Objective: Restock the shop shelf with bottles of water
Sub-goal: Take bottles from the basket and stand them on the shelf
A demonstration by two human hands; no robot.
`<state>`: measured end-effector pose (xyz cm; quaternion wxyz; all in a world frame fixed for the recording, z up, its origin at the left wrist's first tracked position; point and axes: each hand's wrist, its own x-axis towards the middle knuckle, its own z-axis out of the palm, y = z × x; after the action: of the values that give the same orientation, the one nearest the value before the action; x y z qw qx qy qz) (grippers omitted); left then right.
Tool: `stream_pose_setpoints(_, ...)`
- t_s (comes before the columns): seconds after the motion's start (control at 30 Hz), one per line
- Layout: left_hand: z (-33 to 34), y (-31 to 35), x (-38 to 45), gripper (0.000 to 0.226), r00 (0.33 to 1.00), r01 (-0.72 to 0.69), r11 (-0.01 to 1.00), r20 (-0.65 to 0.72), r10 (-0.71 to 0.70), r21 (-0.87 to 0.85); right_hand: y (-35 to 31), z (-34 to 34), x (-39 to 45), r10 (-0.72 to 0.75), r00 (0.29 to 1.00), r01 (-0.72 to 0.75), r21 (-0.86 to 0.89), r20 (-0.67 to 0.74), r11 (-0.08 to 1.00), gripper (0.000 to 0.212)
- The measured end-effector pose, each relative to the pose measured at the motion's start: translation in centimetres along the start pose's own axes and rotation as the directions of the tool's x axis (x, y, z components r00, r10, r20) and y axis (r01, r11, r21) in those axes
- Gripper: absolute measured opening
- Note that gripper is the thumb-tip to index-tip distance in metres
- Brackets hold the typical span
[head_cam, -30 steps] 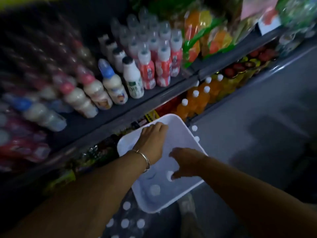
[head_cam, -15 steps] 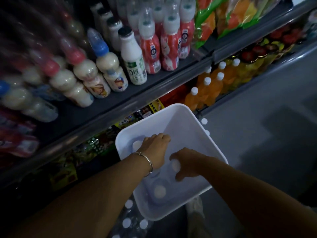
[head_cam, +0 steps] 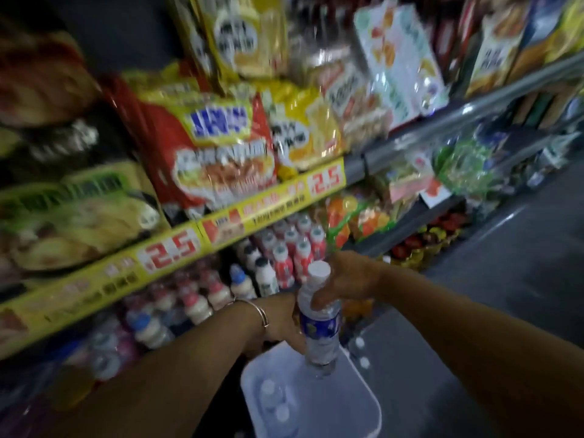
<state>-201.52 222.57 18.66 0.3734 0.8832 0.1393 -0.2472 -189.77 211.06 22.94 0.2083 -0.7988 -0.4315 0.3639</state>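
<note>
A clear water bottle (head_cam: 320, 330) with a white cap and blue label hangs upright just above a white plastic bin (head_cam: 366, 393). My right hand (head_cam: 347, 279) grips it round the neck and shoulder. My left hand (head_cam: 279, 324), with a bracelet at the wrist, lies against the bottle's left side with its fingers pointing down toward the bin. Whether it holds anything is hidden. More capped water bottles (head_cam: 270, 388) stand inside the bin.
Behind the hands is a shelf of small milk-drink bottles (head_cam: 284, 260). Above it runs a yellow price strip (head_cam: 177, 245) under packs of noodles (head_cam: 215, 153). Other white bottle caps (head_cam: 360, 343) show beside the bin. Grey floor (head_cam: 512, 311) lies to the right.
Both hands were down in the bin among the bottles. Now the right hand has lifted one bottle out, and my view has swung up toward the higher shelves.
</note>
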Motion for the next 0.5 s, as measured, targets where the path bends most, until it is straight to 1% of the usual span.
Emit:
stream_pose_setpoints(0.03,-1.7,1.9,-1.5,0.059,0.999,-0.028,0.999,-0.038,0.026,-0.044,-1.8,-2.0,-1.0,-0.017,0.999,0.018,0.014,-0.039,1.000,0.026)
stream_pose_setpoints(0.07,-3.6,4.0,-3.2,0.059,0.996,-0.052,0.997,-0.072,0.047,-0.063,-3.6,-4.0,-2.1,-0.033,0.996,0.036,0.029,-0.085,0.999,0.025)
stream_pose_setpoints(0.13,-7.1,7.7,-6.5,0.058,0.984,-0.106,0.991,-0.154,0.092,-0.087,-7.2,-7.7,-4.0,-0.062,0.982,0.074,0.061,-0.177,0.995,0.034)
stream_pose_setpoints(0.17,-8.7,9.5,-8.1,0.061,0.969,-0.155,0.984,-0.206,0.133,-0.093,-8.9,-9.4,-5.1,-0.083,0.974,0.100,0.070,-0.213,0.993,0.037)
stream_pose_setpoints(0.2,-10.1,11.0,-9.6,0.064,0.952,-0.202,0.974,-0.255,0.170,-0.106,-10.7,-11.1,-6.2,-0.108,0.961,0.133,0.082,-0.254,0.988,0.035)
stream_pose_setpoints(0.23,-11.6,12.2,-10.7,0.062,0.933,-0.242,0.963,-0.301,0.197,-0.119,-12.3,-12.7,-7.4,-0.130,0.948,0.163,0.093,-0.292,0.982,0.027)
stream_pose_setpoints(0.27,-12.9,13.3,-11.9,0.059,0.917,-0.271,0.952,-0.339,0.211,-0.141,-14.0,-14.1,-8.7,-0.155,0.932,0.199,0.107,-0.327,0.974,0.024)
stream_pose_setpoints(0.33,-15.4,15.5,-14.3,0.052,0.880,-0.315,0.938,-0.414,0.232,-0.145,-16.8,-16.9,-10.8,-0.218,0.891,0.295,0.143,-0.399,0.945,0.041)
stream_pose_setpoints(0.47,-20.5,19.8,-19.4,0.029,0.789,-0.407,0.900,-0.556,0.262,-0.153,-22.3,-21.6,-14.0,-0.313,0.800,0.459,0.186,-0.511,0.869,0.036)
stream_pose_setpoints(0.5,-21.7,20.8,-20.7,0.027,0.767,-0.425,0.893,-0.583,0.267,-0.149,-23.6,-22.6,-14.6,-0.341,0.781,0.498,0.193,-0.523,0.845,0.044)
